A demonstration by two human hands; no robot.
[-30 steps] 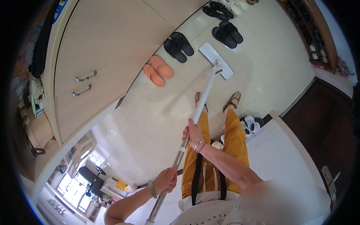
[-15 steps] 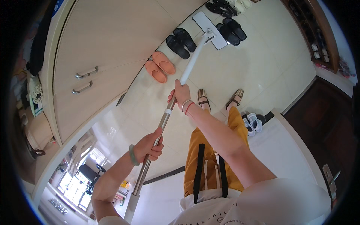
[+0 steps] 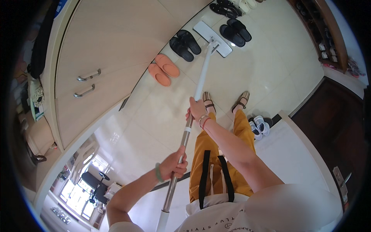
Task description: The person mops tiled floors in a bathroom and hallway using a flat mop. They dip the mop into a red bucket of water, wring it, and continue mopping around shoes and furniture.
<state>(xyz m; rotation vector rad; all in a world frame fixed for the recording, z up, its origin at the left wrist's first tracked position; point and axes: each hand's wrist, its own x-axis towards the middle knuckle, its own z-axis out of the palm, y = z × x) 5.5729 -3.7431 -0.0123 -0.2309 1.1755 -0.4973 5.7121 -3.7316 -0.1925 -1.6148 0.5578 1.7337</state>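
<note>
A flat mop [image 3: 203, 75] with a white and silver pole slants across the view, its white rectangular head [image 3: 203, 29] resting on the pale tiled floor. My right hand [image 3: 196, 109] wraps round the pole near its middle, just below the white upper section. Lower down, my left hand [image 3: 174, 165], with a green bangle at the wrist, is closed round the silver tube. The mop head lies between a pair of black slippers [image 3: 185, 44] on its left and another black pair [image 3: 235, 33] on its right.
Orange slippers [image 3: 164, 69] stand along the base of a beige cabinet [image 3: 112, 42] with metal handles. More sandals [image 3: 226, 8] are at the far end. White sneakers [image 3: 261, 127] sit by a low white wall [image 3: 297, 154] near my feet. A wooden shoe rack [image 3: 324, 34] and dark door [image 3: 320, 112] are right.
Both hands have moved right and toward me with the pole. The mop head has slid slightly left and nearer, away from the right-hand black slippers.
</note>
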